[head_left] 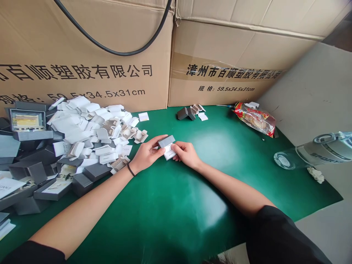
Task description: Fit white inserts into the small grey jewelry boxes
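Note:
Both hands meet over the green mat [192, 190] near its middle. My left hand [147, 154], with a black band at the wrist, pinches a small grey box [166, 140] by its left side. My right hand [186, 153] grips a white insert [169, 153] that sits under and partly inside the grey box. The fingers of both hands are curled closed around these parts.
A heap of white inserts [90, 128] and grey boxes [30, 168] lies at the left. Two big cardboard cartons [220, 47] stand behind. A few grey pieces [187, 113], a snack bag [257, 119] and a lying clear bottle [316, 150] are to the right.

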A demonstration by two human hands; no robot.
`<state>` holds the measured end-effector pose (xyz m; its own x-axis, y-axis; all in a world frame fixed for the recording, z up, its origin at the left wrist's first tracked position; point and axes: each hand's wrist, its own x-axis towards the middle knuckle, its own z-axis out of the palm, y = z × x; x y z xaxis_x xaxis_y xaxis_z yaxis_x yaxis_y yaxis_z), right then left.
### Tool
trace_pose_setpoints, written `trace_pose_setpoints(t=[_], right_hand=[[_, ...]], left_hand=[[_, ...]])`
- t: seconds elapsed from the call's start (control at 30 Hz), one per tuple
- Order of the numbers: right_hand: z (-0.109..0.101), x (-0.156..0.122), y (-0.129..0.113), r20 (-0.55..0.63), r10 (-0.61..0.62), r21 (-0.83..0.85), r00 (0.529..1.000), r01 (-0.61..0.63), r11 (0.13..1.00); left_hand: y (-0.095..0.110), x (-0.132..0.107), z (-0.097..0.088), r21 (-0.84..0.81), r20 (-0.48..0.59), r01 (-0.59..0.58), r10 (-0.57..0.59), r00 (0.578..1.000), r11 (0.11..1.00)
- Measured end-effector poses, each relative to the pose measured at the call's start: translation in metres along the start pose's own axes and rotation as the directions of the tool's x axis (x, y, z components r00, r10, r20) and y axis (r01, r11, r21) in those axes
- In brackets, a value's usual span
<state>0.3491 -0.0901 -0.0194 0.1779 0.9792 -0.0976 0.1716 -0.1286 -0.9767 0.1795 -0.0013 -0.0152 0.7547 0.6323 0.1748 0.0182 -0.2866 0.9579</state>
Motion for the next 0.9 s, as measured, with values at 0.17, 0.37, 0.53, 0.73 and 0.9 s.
trace_pose_setpoints(t=[0.17,0.37,0.53,0.73,0.9], right_hand=[[-0.004,0.002,0.005,0.152,-0.046,0.031,0.987,0.042,0.999],[0.002,-0.001,-0.001,-0.173,-0.239,0.04,0.956,0.249,0.968],[0.004,-0.005,-0.003,-0.006,-0.137,0.262,0.99,0.134,0.956],[0.006,-0.016,-0.009,-0.041,-0.167,0.268,0.985,0.171,0.948],[0.009,-0.016,-0.01,-0.011,-0.119,0.24,0.993,0.119,0.964]], left_hand=[[-0.003,-0.003,-0.001,0.092,0.032,-0.132,0.13,0.991,0.987],[-0.004,-0.005,0.006,0.4,0.034,-0.422,0.447,0.894,0.814],[-0.002,-0.002,0.004,0.471,0.143,-0.59,0.603,0.785,0.656],[-0.002,-0.004,0.002,0.456,0.149,-0.661,0.682,0.716,0.595],[-0.003,-0.007,0.004,0.489,0.135,-0.614,0.642,0.755,0.619]])
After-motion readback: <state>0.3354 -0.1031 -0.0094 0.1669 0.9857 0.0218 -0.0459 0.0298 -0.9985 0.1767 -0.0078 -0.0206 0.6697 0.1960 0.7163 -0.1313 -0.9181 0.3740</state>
